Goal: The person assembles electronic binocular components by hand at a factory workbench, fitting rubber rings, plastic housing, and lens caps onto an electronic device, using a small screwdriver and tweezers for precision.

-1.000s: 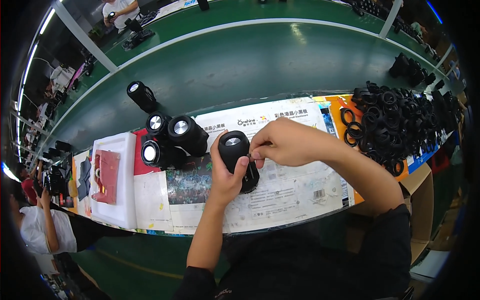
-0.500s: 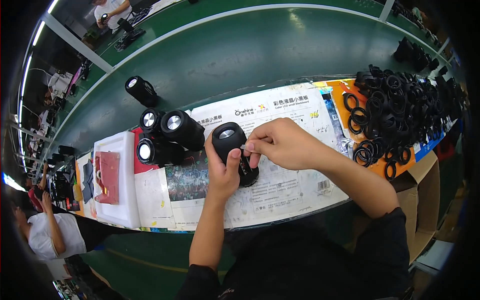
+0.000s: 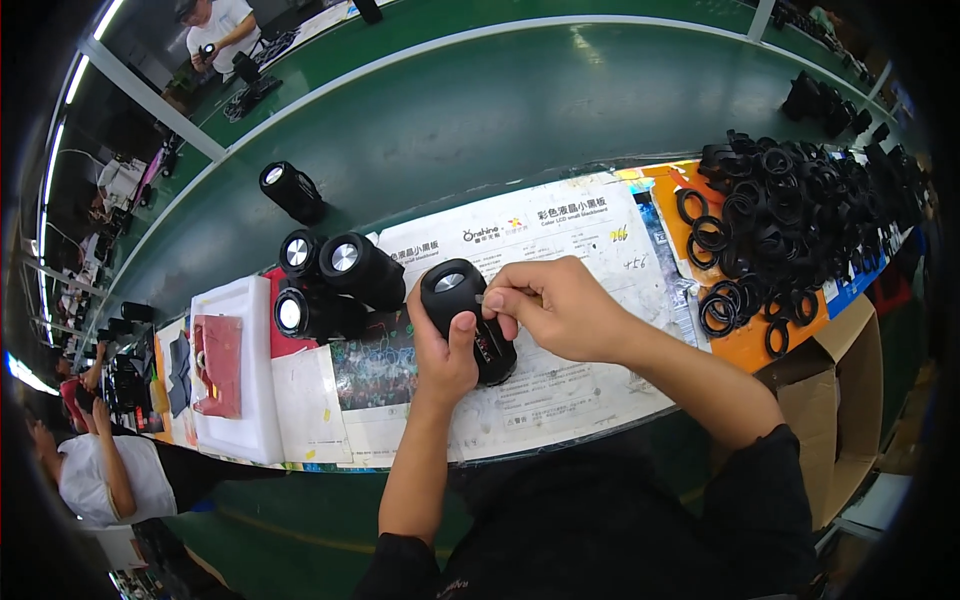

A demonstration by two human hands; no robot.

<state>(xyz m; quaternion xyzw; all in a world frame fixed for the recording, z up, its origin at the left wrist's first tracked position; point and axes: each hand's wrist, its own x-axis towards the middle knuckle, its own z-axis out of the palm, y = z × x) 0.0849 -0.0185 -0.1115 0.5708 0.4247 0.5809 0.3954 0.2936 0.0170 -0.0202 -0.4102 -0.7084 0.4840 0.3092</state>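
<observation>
A black cylindrical speaker (image 3: 458, 300) with a silver round end stands on the printed sheet in front of me, tilted a little. My left hand (image 3: 444, 352) is wrapped round its left side, the thumb lying along the front. At the upper right of the speaker, my right hand (image 3: 545, 308) pinches a small pale piece (image 3: 482, 298) between thumb and fingertips, up against the speaker's side. What that piece is cannot be made out. Left of my hands stands a group of like black speakers (image 3: 362, 272), silver or white ends showing.
Black rings (image 3: 775, 215) lie heaped on an orange sheet (image 3: 700, 282) at the right. A white foam tray (image 3: 255, 400) holding a red piece (image 3: 218, 366) is on the left. One more speaker (image 3: 293, 192) sits farther back. An open carton (image 3: 835, 410) is below the table's right edge. Co-workers (image 3: 110, 475) are at left.
The view has shifted slightly. Both hands keep their hold on the speaker and the small piece; the right hand stays at the speaker's upper right side.
</observation>
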